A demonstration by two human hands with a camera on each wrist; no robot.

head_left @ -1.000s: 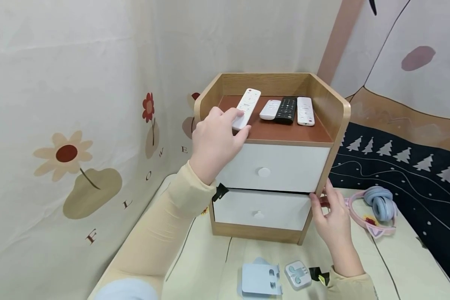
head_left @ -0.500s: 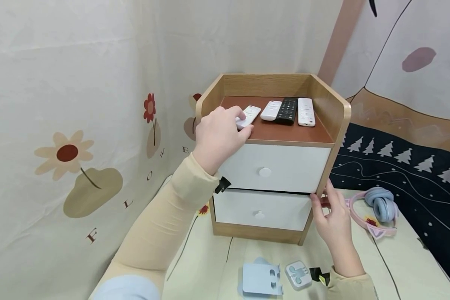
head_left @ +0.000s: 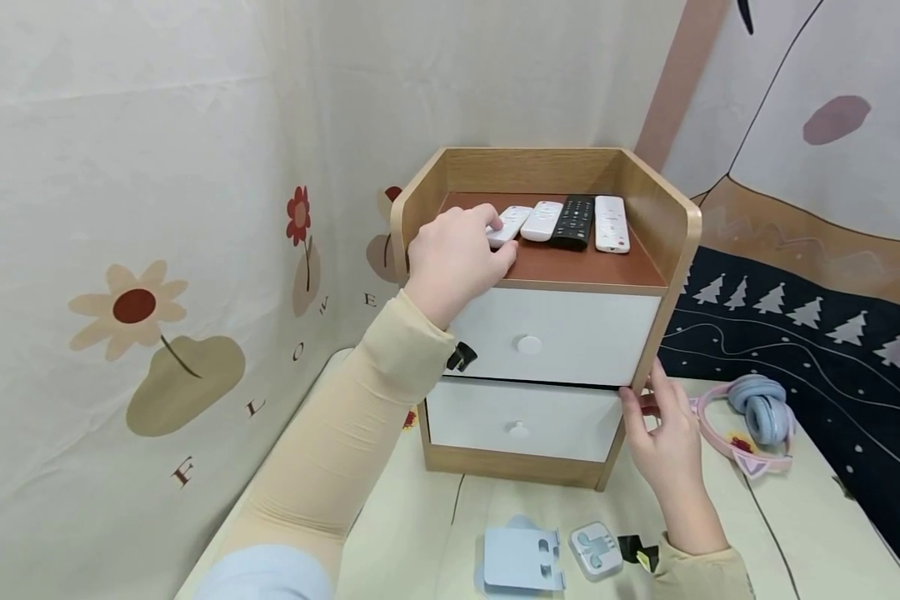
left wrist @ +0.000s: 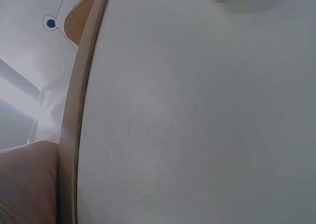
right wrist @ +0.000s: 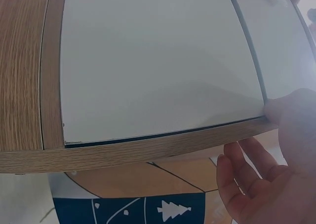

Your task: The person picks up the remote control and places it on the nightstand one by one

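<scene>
On the brown top shelf [head_left: 570, 268] of a small wooden drawer cabinet [head_left: 513, 464], my left hand [head_left: 456, 260] pinches a white remote control [head_left: 513, 223] near its lower end. The remote lies low over the shelf, its far end close to a shorter white remote [head_left: 542, 221]. A black remote [head_left: 573, 222] and another white remote [head_left: 611, 224] lie further right in the row. My right hand [head_left: 669, 446] holds the cabinet's right side, thumb at the front edge and fingers on the outer face. Upper drawer [head_left: 585, 329] and lower drawer [head_left: 562, 421] are closed.
Pink and blue headphones [head_left: 761, 417] lie right of the cabinet. In front sit a light blue flat case [head_left: 517, 557] and a clear box with earphones [head_left: 596, 550]. Raised wooden sides and a back rail [head_left: 532, 170] border the shelf. Printed cloth [head_left: 195, 208] hangs behind.
My left hand has lowered the white remote from a raised, tilted position onto the shelf area and moved it right, close to the other remotes. My right hand has stayed in place.
</scene>
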